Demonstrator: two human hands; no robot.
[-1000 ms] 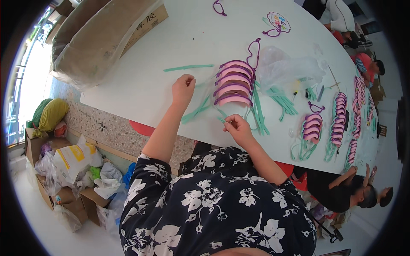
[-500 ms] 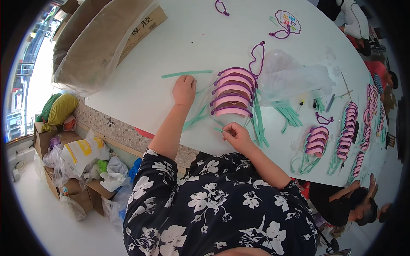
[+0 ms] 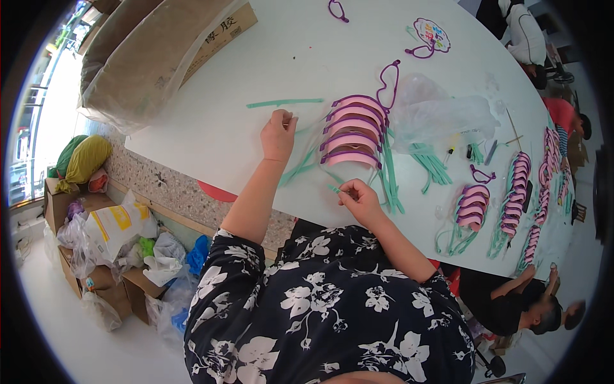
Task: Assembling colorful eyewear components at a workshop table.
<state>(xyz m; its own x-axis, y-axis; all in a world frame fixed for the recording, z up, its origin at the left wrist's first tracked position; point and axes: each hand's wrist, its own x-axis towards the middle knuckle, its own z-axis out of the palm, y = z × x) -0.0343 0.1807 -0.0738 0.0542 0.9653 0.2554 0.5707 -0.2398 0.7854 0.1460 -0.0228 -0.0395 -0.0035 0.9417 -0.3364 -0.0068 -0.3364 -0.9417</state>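
Near the middle of the white table (image 3: 192, 137) stands a row of nested pink curved bands with purple frames (image 3: 352, 131), green straps hanging at both sides. My right hand (image 3: 361, 202) is at their near end, thumb and fingers pinched on the end of a green strap (image 3: 334, 189). To the left of the row, my left hand (image 3: 278, 136) is closed, fingertips together; whatever they may hold is too small to make out. A loose green strip (image 3: 284, 102) lies flat just beyond those fingertips.
A large plastic-lined carton (image 3: 134, 64) stands at the far left. Clear plastic bags (image 3: 441, 115), a bundle of green straps (image 3: 430, 165) and loose purple glasses frames (image 3: 483, 174) lie right. More pink rows (image 3: 515, 198) follow, near a co-worker's arms (image 3: 511, 288).
My left hand has drawn slightly back from the loose strip, and its fingers are now pinched together. My right hand keeps its pinch on the strap end. The whole view has shifted a little.
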